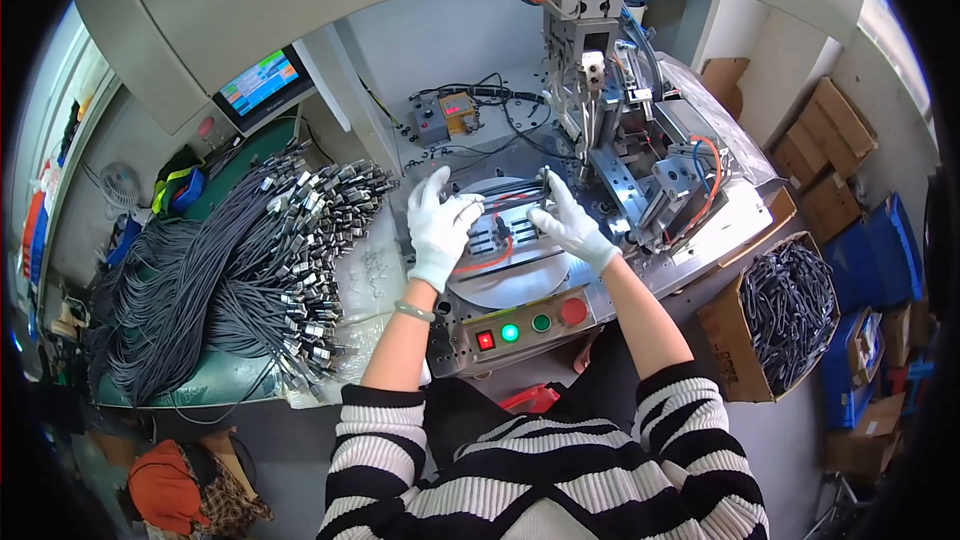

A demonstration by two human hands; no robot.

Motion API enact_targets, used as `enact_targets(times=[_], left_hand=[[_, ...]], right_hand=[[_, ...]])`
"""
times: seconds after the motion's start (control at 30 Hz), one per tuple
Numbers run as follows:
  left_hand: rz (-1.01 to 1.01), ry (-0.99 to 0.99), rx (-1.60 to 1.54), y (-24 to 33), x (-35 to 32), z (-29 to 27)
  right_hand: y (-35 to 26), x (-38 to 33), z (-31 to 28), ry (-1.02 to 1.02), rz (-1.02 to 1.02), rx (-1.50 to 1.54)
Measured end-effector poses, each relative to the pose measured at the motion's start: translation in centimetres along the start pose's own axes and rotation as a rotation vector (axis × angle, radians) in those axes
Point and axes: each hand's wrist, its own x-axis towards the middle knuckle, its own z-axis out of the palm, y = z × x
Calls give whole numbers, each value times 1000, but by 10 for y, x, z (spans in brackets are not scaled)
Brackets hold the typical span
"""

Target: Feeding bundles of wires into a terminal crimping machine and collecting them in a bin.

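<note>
Both my hands wear white gloves and are over a round metal plate (pixel 510 285) on the machine bench. Several dark cables (pixel 514 192) stretch between them above the plate's far part. My left hand (pixel 440 228) has its fingers curled around the left end of the cables. At the right end, my right hand (pixel 572 225) pinches them between thumb and fingers. Below the cables, a fixture with small dark slots (pixel 488 238) sits on the plate, and an orange-red tube (pixel 485 264) curves across it. The exact number of cables is unclear.
A large heap of grey cables with metal connectors (pixel 215 275) covers the left table. Behind my right hand stands a metal press with an arm (pixel 592 70). A control panel with lit buttons (pixel 527 328) is at the front edge. A cardboard box of black parts (pixel 785 315) stands right.
</note>
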Motion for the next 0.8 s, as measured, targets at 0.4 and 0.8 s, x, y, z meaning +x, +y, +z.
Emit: enact_targets(times=[0.4, 0.8], left_hand=[[-522, -261, -520, 1, -15, -6], [-342, -144, -344, 6, -25, -26]], right_hand=[[-14, 18, 5, -70, 313, 85], [5, 4, 10, 108, 283, 72]])
